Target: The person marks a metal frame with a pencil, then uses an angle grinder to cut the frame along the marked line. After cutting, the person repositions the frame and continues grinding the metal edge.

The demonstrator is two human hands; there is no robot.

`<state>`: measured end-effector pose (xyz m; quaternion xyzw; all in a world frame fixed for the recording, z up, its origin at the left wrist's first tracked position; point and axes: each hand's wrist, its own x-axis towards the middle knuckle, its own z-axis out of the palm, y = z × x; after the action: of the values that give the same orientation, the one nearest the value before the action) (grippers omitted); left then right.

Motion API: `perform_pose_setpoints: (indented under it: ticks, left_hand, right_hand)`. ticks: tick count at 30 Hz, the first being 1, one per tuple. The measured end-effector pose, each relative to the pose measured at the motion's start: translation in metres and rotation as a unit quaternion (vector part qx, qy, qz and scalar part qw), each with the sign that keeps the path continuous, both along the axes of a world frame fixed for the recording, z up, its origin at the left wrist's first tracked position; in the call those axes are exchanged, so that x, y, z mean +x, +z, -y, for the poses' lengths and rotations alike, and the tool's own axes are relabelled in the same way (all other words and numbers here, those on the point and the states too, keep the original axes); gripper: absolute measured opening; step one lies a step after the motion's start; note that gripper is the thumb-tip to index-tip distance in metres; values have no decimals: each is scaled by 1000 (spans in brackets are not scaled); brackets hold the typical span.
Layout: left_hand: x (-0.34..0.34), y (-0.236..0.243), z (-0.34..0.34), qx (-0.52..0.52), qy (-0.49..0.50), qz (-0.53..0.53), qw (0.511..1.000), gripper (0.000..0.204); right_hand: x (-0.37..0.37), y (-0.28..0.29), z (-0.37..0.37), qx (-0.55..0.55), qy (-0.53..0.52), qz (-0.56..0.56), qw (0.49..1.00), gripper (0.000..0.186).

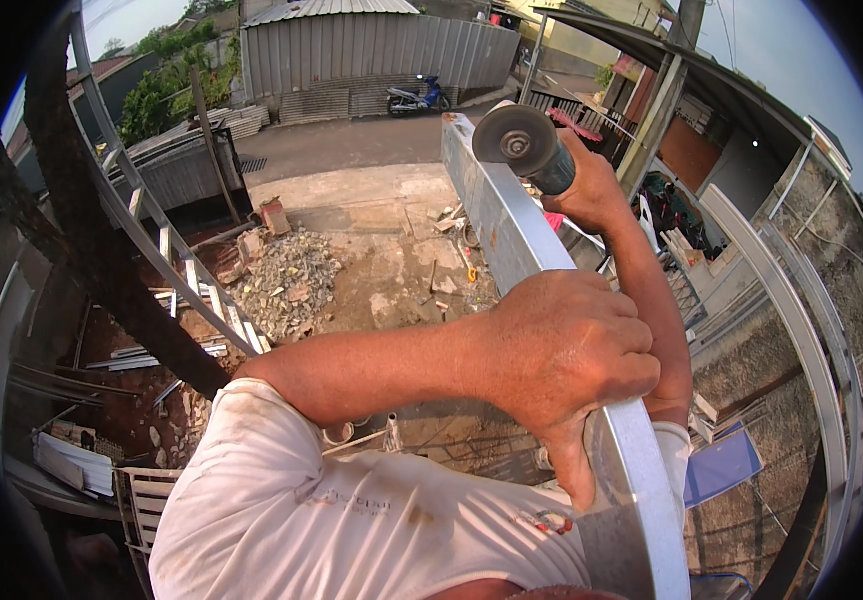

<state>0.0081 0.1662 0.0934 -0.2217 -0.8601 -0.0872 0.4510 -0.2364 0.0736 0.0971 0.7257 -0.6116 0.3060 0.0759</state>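
My left hand (576,350) is clamped over a long silver metal beam (507,222), with its thumb down the near side. The beam runs from close to my chest out toward the street. Near its far end, my right hand (589,190) grips an angle grinder (551,172) by its dark body. The grinder's round cutting disc (514,142) stands at the beam's upper edge; I cannot tell if it touches the metal or is spinning. My left forearm crosses in front of my chest.
A metal ladder (156,240) and a dark post (101,250) rise at the left. Below lies a rubble heap (291,275). Bent metal channels (791,320) stand at the right, near a blue panel (721,470). A blue motorbike (417,96) is parked across the street.
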Motion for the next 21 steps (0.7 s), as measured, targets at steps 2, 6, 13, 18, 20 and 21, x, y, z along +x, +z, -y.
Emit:
perform_pose_setpoints:
  ticks: [2,6,13,18,20,21]
  left_hand:
    - [0,0,0,3,-1,1,1000,83]
    - [-1,-2,1,4,-8,-9,1000,84]
    - [0,-3,3,5,8,-4,1000,87]
    - [1,-13,11,-3,35,0,999,87]
    - [-2,-1,2,1,-2,-1,1000,87]
    - [-3,0,1,-2,-5,-3,1000,86]
  right_hand:
    - [1,-5,-1,-13,27,18,999,77]
    - [-5,-32,5,-61,62,128,988,77]
    - [-13,-76,-13,-112,36,383,916,77]
    - [-6,-172,-12,-125,50,605,784,71]
    - [-16,-192,-56,-152,-3,629,763,70]
    - [-13,-205,-63,-153,-16,638,754,69]
